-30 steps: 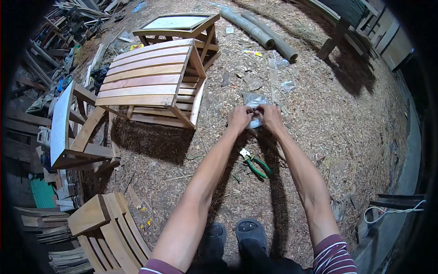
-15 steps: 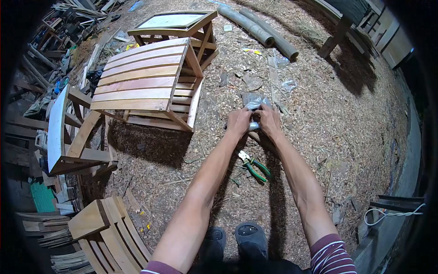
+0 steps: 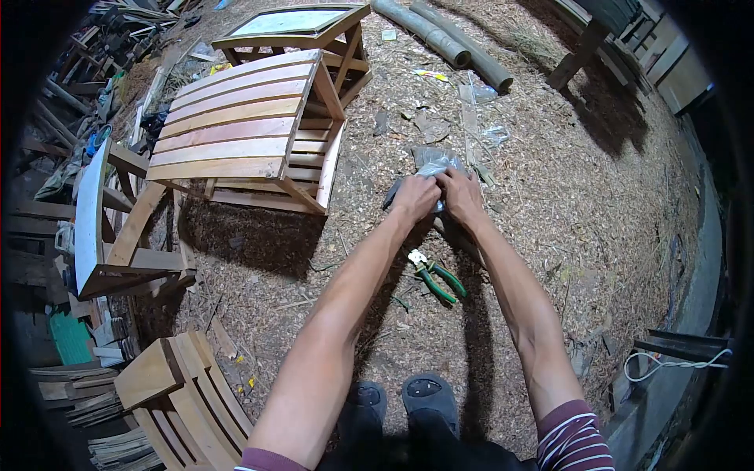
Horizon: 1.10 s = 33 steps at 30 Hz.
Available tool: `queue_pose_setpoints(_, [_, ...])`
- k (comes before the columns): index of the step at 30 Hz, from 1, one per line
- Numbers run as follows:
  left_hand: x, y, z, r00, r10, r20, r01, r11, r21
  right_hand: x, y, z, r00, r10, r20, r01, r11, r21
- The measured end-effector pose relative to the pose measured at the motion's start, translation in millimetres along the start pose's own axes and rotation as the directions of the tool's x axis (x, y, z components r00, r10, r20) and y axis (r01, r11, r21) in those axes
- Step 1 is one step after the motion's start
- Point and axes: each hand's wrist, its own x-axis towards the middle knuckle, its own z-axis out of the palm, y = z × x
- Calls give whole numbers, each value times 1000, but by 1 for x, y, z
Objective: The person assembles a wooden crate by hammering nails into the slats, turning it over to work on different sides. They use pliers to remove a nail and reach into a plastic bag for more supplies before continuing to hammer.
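Note:
My left hand (image 3: pixel 416 196) and my right hand (image 3: pixel 461 193) are close together low over the ground, both with curled fingers. Between them is a crumpled, see-through plastic bag (image 3: pixel 440 166), pinched from both sides; its contents are hidden by my fingers. Something dark shows at the outer side of my left hand. Nearer to me, pliers (image 3: pixel 437 278) with green handles lie on the wood shavings, handles spread apart.
A slatted wooden piece (image 3: pixel 228 118) stands at left, with another frame (image 3: pixel 290 31) behind it and a white-topped one (image 3: pixel 93 216) beside it. Two long tubes (image 3: pixel 452 43) lie farther off. Curved slats (image 3: pixel 184 392) are at lower left, a white cable (image 3: pixel 675 363) at right.
My hands have shifted slightly on the plastic bag, the left one turning more over it. The whole view has tilted a little.

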Motion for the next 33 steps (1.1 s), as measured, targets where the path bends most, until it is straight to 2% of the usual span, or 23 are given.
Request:
queue_pose_setpoints(4, [-1,0,-9,997,-16,-75,13,999,-34,-10,-11,-16,1000,7,-14,-7,1000,19])
queue_pose_setpoints(5, [-5,1,-8,965,-179,-192,111,942,-317,-14,-14,-19,997,6,-72,0,996,93])
queue_pose_setpoints(6, [-9,0,-8,899,-359,-251,157,800,-579,-16,-17,-22,991,10,-131,13,986,169])
queue_pose_setpoints(7, [-11,-1,-9,892,-415,-178,203,720,-663,-16,-18,-26,989,-14,-146,44,978,203])
queue_pose_setpoints(8, [-13,-1,-11,892,-413,-185,200,727,-657,-17,-20,-31,988,-16,-155,48,978,204])
queue_pose_setpoints(10, [-20,1,-10,793,-605,-74,168,335,-927,-19,-28,-41,964,-30,-264,82,979,189])
queue_pose_setpoints(11, [-23,0,-10,757,-648,-88,76,221,-972,-22,-32,-46,929,-40,-368,101,984,148])
queue_pose_setpoints(12, [-26,-3,-4,755,-648,-98,72,231,-970,-26,-38,-51,925,-45,-377,108,983,149])
queue_pose_setpoints(14, [-32,-11,7,726,-686,-45,50,119,-992,-38,-47,-59,938,72,-339,14,969,245])
queue_pose_setpoints(15, [-45,-1,-19,714,-686,136,126,-66,-990,-48,-47,-50,977,70,-203,-15,966,258])
queue_pose_setpoints(16, [-51,0,-21,711,-693,122,116,-56,-992,-60,-45,-43,997,23,-79,-8,981,196])
queue_pose_setpoints(17, [-55,0,-19,701,-698,148,57,-151,-987,-71,-45,-36,999,-14,49,8,991,133])
queue_pose_setpoints(18, [-60,0,-15,694,-699,175,-1,-244,-970,-80,-48,-30,995,-97,9,97,995,-15])
queue_pose_setpoints(19, [-67,-3,-11,723,-660,202,-17,-310,-951,-84,-48,-21,993,-121,-18,119,990,-75])
queue_pose_setpoints(20, [-67,-11,12,743,-651,156,15,-216,-976,-83,-48,-16,988,-149,-46,141,981,-134])
queue_pose_setpoints(22, [-90,5,-34,714,-673,194,178,-93,-980,-81,-57,-19,986,-142,-85,126,977,-170])
queue_pose_setpoints(24, [-99,0,-27,754,-645,122,137,-28,-990,-76,-64,-20,980,-141,-139,110,972,-208])
queue_pose_setpoints(26, [-119,9,-78,809,-558,186,138,-128,-982,-75,-63,-9,999,34,6,-32,984,-176])
queue_pose_setpoints(28, [-138,2,-112,851,-490,188,127,-155,-980,-84,-75,-31,997,23,69,-19,998,-66])
queue_pose_setpoints(29, [-149,-2,-125,883,-439,168,36,-293,-955,-81,-92,-53,927,256,273,-288,954,84])
queue_pose_setpoints(30, [-160,-7,-138,891,-438,120,-5,-275,-962,-79,-95,-55,933,238,268,-270,959,86])
queue_pose_setpoints(32, [-185,-20,-170,884,-466,25,24,-8,-1000,-81,-92,-57,888,274,370,-361,912,192])
queue_pose_setpoints(33, [-195,-26,-184,855,-517,44,103,86,-991,-79,-104,-73,903,243,354,-370,859,355])
